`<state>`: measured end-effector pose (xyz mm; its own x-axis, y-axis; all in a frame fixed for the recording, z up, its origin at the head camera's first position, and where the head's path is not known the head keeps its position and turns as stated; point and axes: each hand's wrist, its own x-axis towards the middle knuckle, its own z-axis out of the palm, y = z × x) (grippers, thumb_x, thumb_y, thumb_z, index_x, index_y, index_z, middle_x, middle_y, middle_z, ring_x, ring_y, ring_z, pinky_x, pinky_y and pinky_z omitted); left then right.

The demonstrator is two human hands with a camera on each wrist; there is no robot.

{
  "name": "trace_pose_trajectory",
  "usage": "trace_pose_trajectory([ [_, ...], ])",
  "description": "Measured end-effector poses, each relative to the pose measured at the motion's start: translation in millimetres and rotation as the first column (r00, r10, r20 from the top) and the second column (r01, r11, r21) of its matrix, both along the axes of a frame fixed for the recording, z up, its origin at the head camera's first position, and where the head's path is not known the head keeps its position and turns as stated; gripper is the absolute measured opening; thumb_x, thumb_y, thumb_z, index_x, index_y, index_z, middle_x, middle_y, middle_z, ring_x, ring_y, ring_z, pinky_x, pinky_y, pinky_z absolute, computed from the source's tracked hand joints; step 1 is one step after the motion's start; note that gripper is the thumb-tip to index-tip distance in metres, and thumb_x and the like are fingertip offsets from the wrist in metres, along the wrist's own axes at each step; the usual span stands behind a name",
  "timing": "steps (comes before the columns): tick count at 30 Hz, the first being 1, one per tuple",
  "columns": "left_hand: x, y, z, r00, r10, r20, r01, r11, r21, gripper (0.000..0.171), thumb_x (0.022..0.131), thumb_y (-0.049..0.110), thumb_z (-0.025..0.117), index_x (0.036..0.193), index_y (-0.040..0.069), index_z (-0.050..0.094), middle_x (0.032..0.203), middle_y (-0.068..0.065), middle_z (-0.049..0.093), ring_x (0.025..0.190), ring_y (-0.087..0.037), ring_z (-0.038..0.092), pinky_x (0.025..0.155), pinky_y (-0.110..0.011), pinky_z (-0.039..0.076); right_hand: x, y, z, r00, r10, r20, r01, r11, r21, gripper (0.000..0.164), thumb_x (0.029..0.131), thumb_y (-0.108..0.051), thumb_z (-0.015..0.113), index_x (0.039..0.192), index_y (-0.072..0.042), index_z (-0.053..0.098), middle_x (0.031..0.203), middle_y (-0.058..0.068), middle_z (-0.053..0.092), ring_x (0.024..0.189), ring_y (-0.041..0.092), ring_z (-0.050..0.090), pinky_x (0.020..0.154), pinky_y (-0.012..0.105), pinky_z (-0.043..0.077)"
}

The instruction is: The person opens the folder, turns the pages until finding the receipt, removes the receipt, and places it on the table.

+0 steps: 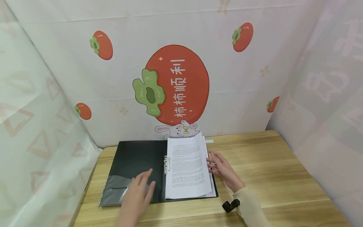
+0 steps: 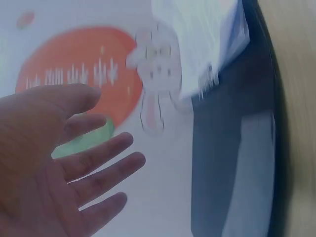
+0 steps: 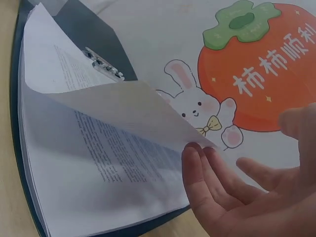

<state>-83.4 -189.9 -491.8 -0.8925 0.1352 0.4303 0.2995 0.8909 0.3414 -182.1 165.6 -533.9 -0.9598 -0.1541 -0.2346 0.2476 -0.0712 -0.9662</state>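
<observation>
A black binder (image 1: pixel 141 154) lies spread on the table, a stack of printed paper (image 1: pixel 185 167) on its right half beside the metal clip (image 1: pixel 167 164). The top sheet (image 3: pixel 123 101) curls up along its outer edge, with printed text showing beneath it. My right hand (image 1: pixel 224 170) is at that edge, fingertips touching the lifted sheet and thumb held apart. Over the lower part of the left cover, near its clear pocket (image 1: pixel 109 192), hovers my left hand (image 1: pixel 136 195), fingers spread and holding nothing.
The wooden table (image 1: pixel 269 176) extends to the right of the binder. A black device (image 1: pixel 231 205) is on the right wrist. Behind the table hangs a white cloth (image 1: pixel 241 85) with persimmon prints, and further cloths flank both sides.
</observation>
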Motion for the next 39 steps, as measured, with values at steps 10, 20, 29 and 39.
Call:
trace_pose_trajectory([
  [10, -26.6, 65, 10.2, 0.988, -0.102, -0.118, 0.095, 0.994, -0.057, 0.044, 0.098, 0.03, 0.078, 0.138, 0.016, 0.069, 0.094, 0.001, 0.072, 0.07, -0.018, 0.063, 0.056, -0.032, 0.05, 2.5, -13, 9.0, 0.999, 0.046, -0.008, -0.046, 0.998, -0.047, 0.09, 0.104, -0.077, 0.025, 0.164, -0.01, 0.033, 0.151, 0.026, 0.053, 0.129, 0.039, 0.06, 0.101, 0.049, 0.055],
  [20, -49.4, 110, 17.3, 0.972, -0.226, 0.06, 0.229, 0.972, -0.05, 0.032, 0.106, 0.039, 0.065, 0.134, 0.024, 0.069, 0.098, 0.0, 0.075, 0.077, -0.018, 0.071, 0.057, -0.031, 0.053, 6.8, -25, 11.9, 0.997, 0.078, -0.028, -0.079, 0.996, -0.043, 0.09, 0.104, -0.078, 0.022, 0.164, -0.012, 0.034, 0.152, 0.024, 0.055, 0.134, 0.041, 0.057, 0.101, 0.048, 0.056],
  [29, -55.5, 128, 14.3, 0.947, -0.282, 0.152, 0.286, 0.958, -0.005, 0.035, 0.107, 0.045, 0.061, 0.137, 0.028, 0.065, 0.099, 0.0, 0.075, 0.077, -0.016, 0.069, 0.061, -0.029, 0.054, 7.8, -37, 15.2, 0.995, 0.083, -0.048, -0.084, 0.996, -0.011, 0.09, 0.104, -0.078, 0.018, 0.163, -0.013, 0.038, 0.144, 0.018, 0.062, 0.13, 0.035, 0.061, 0.106, 0.048, 0.051],
  [39, -55.3, 130, 8.6, 0.948, -0.266, 0.175, 0.278, 0.959, -0.05, 0.038, 0.107, 0.05, 0.059, 0.139, 0.032, 0.064, 0.099, -0.001, 0.071, 0.066, -0.013, 0.059, 0.057, -0.029, 0.051, 8.7, -44, 11.7, 0.995, 0.094, -0.041, -0.094, 0.996, 0.005, 0.088, 0.107, -0.072, 0.01, 0.162, -0.009, 0.038, 0.143, 0.019, 0.062, 0.128, 0.034, 0.06, 0.113, 0.063, 0.04],
])
